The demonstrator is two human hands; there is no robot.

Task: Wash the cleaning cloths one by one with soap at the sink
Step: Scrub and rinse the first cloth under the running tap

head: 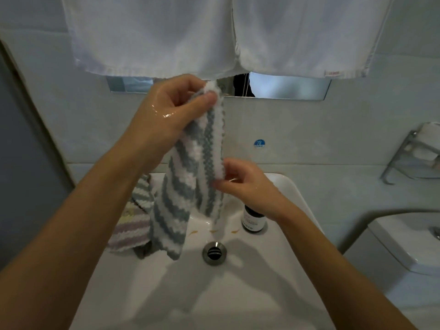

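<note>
A grey-and-white striped cloth (190, 177) hangs over the white sink (281, 277). My left hand (166, 110), wet and raised, pinches the cloth's top corner between thumb and fingers. Lower down, my right hand (247, 186) pinches the cloth's right edge. A pile of other striped cloths (135, 222) lies on the sink's left rim. A dark soap bottle (252, 219) stands in the basin behind my right wrist, partly hidden.
The drain (214, 253) sits mid-basin. Two white towels (166, 34) hang above, over a mirror strip. A metal wall rack (414, 158) is at the right, and a toilet tank (409, 244) stands beside the sink. A blue cold-water sticker (259, 144) marks the wall.
</note>
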